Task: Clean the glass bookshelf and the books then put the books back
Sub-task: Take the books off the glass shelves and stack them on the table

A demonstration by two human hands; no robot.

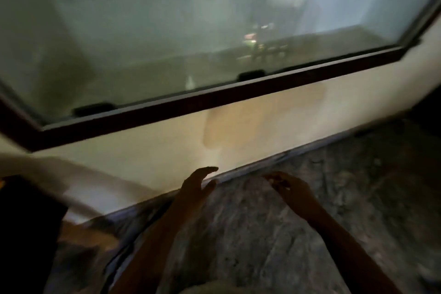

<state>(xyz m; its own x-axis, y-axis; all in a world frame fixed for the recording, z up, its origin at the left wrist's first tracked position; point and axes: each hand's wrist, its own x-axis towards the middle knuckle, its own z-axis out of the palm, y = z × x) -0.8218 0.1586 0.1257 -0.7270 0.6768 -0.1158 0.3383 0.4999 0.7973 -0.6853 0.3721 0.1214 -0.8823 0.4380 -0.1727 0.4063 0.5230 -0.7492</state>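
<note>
The frame is blurred and dim. A glass-fronted bookshelf [191, 31] with a dark wooden frame [214, 100] fills the upper half; its glass looks hazy and shows reflections, and no books can be made out inside. Two dark handles [93, 108] sit on the lower edge of the glass. Below it, my left hand [198, 185] hovers with fingers spread near the foot of the cream wall [143, 150]. My right hand [290, 187] hovers beside it, fingers slightly curled, holding nothing.
A grey marbled floor [310, 234] spreads under both hands. A dark object [23, 222] stands at the lower left, with a pale blurred shape above it. A tan patch [250, 122] marks the wall under the frame.
</note>
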